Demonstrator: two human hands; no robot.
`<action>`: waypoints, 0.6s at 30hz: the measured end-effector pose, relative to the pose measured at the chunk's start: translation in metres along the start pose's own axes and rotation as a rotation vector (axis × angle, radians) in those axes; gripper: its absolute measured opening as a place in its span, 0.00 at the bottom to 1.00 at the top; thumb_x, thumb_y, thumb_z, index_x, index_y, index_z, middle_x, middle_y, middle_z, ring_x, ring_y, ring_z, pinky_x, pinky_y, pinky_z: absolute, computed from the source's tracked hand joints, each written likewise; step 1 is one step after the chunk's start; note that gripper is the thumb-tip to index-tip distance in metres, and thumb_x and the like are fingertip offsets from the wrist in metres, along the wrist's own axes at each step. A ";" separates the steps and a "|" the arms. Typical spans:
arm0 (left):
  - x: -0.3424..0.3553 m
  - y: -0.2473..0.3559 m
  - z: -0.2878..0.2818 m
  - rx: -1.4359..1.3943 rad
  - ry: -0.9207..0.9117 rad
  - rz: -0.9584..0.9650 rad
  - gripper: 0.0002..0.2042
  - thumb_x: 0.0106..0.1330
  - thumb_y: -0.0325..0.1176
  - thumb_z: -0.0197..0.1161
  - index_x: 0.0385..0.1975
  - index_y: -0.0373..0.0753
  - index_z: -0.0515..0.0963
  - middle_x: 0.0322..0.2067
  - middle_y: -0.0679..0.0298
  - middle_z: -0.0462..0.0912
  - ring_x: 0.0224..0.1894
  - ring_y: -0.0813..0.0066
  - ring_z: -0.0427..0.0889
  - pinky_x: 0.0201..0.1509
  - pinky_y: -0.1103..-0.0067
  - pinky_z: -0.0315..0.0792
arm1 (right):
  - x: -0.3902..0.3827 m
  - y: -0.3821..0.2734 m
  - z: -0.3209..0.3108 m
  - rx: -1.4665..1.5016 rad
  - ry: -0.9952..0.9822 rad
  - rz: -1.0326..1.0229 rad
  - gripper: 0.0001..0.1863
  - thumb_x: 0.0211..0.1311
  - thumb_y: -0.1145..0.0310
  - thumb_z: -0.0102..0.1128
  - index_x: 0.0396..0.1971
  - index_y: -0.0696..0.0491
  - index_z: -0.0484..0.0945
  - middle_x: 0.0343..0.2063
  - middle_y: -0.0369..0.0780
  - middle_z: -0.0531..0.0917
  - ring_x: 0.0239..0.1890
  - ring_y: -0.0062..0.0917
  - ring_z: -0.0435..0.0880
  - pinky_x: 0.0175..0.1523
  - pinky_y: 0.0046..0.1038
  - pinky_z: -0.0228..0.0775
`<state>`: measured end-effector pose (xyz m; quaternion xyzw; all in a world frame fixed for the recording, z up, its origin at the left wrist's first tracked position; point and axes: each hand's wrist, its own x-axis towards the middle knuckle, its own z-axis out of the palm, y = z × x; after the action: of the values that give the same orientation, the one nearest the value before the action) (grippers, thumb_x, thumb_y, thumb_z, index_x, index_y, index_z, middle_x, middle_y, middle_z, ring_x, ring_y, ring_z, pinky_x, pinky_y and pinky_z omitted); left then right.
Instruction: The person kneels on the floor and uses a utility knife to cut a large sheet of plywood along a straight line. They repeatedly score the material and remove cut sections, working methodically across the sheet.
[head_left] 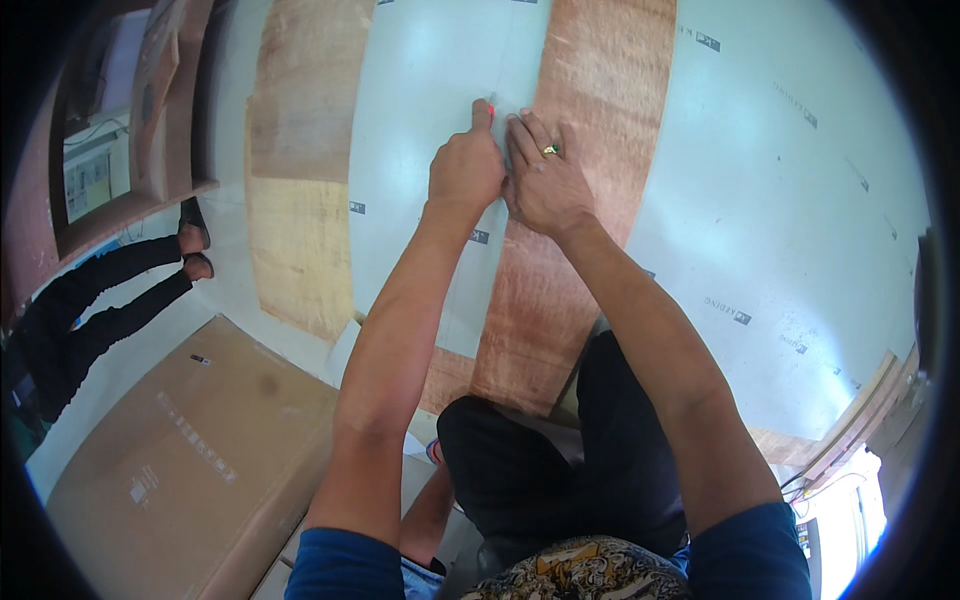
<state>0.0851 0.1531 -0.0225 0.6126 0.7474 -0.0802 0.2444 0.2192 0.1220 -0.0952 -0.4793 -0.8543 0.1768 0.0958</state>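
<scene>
- Left hand (467,168): fingers curled closed, gripping a small red object (491,110); thumb stretched forward along it; the back of the hand faces up.
- Small red object: mostly hidden by the left hand, only a little showing beside the thumb's tip; situated over the left pale sheet (420,130), near that sheet's right edge; just left of the right hand's fingertips; its full shape cannot be told.
- Right hand (548,185): open, palm down, fingers extended and somewhat spread; laid across the seam between the left pale sheet and the brown wooden board (605,60); ring (551,150) with green on one finger; the hand sits close beside the left hand, whether touching cannot be told.
- Left pale sheet: glossy, bluish white, with small dark printed marks; it borders the brown wooden board on the left.
- Brown wooden board: long, reddish, grained; it runs between the two pale sheets, partly under the right hand.
- Right pale sheet (770,230): likewise glossy and marked; right of the board, apart from both hands.
- Plywood panels (300,245): yellowish, beyond the left sheet.
- Cardboard box (210,460): large, brown, lower left; another person's legs (125,280), in dark trousers, above it.
</scene>
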 end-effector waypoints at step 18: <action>-0.044 -0.028 0.018 0.031 -0.021 0.041 0.23 0.74 0.29 0.55 0.68 0.37 0.63 0.32 0.37 0.87 0.39 0.34 0.88 0.45 0.47 0.80 | -0.002 -0.002 0.008 -0.020 0.025 0.015 0.33 0.70 0.58 0.53 0.70 0.61 0.72 0.76 0.42 0.67 0.82 0.32 0.54 0.83 0.56 0.42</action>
<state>0.0688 0.1005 -0.0232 0.6307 0.7306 -0.0931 0.2443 0.2154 0.1178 -0.1016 -0.4887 -0.8513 0.1627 0.1004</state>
